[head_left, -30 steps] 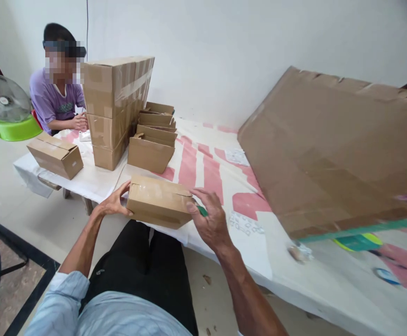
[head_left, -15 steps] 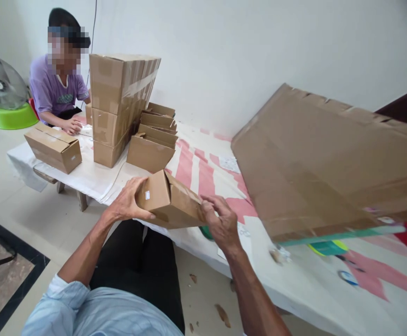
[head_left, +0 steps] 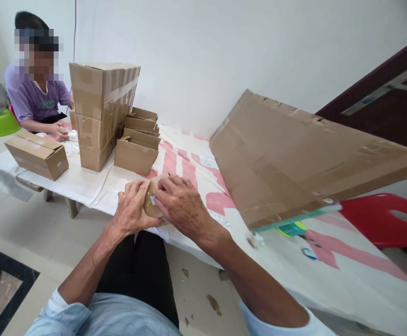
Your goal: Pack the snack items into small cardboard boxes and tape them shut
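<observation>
A small brown cardboard box (head_left: 150, 210) with a little white label on its end is held above the near edge of the cloth-covered table. My left hand (head_left: 129, 207) grips its left side, thumb underneath. Over its end and top bends my right hand (head_left: 185, 205), its fingers curled and pressed on the cardboard beside the label. Most of the box is hidden behind the right hand. Just beyond are open-topped cardboard boxes (head_left: 136, 157) in a row.
Taped cartons (head_left: 89, 123) are stacked at the table's left, near a closed box (head_left: 37, 154). A person in a purple shirt (head_left: 37, 100) sits behind. A large cardboard sheet (head_left: 287, 158) leans over the right side. A tape roll (head_left: 309, 254) and a red chair (head_left: 382, 219) are farther right.
My right hand has gone from the box's far right end to its near, labelled end. The box has turned end-on to me. My view has swung right.
</observation>
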`<action>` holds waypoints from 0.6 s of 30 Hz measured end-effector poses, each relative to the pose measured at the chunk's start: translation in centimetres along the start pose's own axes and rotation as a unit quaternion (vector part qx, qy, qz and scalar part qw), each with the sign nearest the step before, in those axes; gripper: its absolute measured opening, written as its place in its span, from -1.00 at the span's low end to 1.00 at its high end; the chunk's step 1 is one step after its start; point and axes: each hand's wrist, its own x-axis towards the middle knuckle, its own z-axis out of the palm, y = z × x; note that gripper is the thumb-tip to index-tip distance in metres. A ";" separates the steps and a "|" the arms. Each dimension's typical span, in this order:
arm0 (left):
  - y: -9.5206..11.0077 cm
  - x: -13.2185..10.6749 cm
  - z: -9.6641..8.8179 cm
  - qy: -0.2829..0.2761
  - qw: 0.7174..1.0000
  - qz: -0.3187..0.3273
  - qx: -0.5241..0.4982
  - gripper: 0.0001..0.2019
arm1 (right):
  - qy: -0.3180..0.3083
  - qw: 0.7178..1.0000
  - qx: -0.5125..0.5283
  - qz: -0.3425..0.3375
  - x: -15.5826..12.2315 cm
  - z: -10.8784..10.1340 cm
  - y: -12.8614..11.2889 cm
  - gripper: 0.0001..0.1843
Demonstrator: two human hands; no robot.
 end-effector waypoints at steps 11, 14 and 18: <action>0.7 -0.3 0.0 -0.005 1.000 -0.010 0.014 0.04 | 0.012 1.000 -0.026 -0.005 -0.5 0.1 -0.3 -0.81; 0.8 -0.3 0.1 -0.005 1.000 -0.010 0.018 0.03 | 0.012 1.000 -0.018 0.004 -0.5 0.2 -0.3 -0.81; 0.9 -0.2 0.2 -0.008 1.000 -0.005 0.020 0.04 | 0.018 1.000 -0.005 0.009 -0.4 0.4 -0.3 -0.79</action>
